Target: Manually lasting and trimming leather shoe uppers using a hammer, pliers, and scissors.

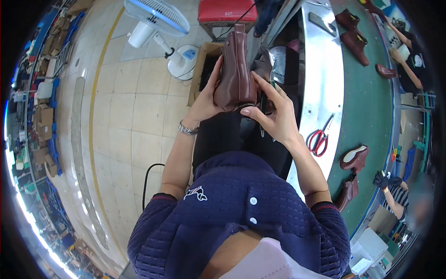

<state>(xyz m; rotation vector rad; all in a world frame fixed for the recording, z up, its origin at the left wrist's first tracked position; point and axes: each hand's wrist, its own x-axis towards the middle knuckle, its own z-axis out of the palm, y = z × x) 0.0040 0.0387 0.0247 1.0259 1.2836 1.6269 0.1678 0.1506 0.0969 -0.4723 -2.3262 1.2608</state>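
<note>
A glossy brown leather ankle boot [238,69] is held up in front of my lap, its shaft pointing away from me. My left hand [206,100] wraps its left side, with the fingers partly hidden behind the leather. On the other side, my right hand [278,109] grips the boot with the index fingertip on its side and the thumb by its near end. A thin dark tool shows just below the right palm; I cannot make out its kind or whether the hand touches it.
On my right, red-handled scissors [318,141] and a phone [322,24] lie on a metal ledge [320,83]. Beyond it, a green belt [357,111] carries several brown shoes, with co-workers across. Ahead stand a fan [155,18], a cardboard box [197,76] and a red stool [227,10].
</note>
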